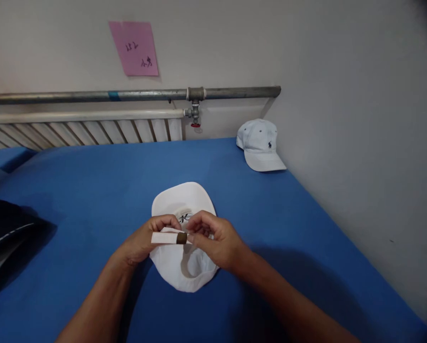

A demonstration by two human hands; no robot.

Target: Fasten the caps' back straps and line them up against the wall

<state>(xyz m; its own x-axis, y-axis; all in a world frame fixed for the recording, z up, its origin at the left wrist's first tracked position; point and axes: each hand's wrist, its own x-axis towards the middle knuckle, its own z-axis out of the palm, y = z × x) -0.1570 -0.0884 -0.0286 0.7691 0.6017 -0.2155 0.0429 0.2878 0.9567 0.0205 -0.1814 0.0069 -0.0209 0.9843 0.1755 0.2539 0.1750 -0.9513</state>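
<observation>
A white baseball cap (179, 276) lies on the blue surface, its brim pointing away from me and dark embroidery partly visible between my hands. Over its back opening runs a white strap (164, 237) with a dark brownish buckle (181, 238). My left hand (145, 238) is closed around the strap on the left of the buckle, fingers curled behind it. Just right of the buckle, the thumb and fingers of my right hand (216, 238) pinch the strap's end. My fingers hide part of the strap and of the cap's right side.
Another white cap (259, 143) with a small dark logo rests at the back right by the wall. A dark cap (9, 224) is at the left edge. Behind the blue surface (102, 181) are a radiator (127, 131), a pipe (74, 96) and a red-handled valve (195, 125).
</observation>
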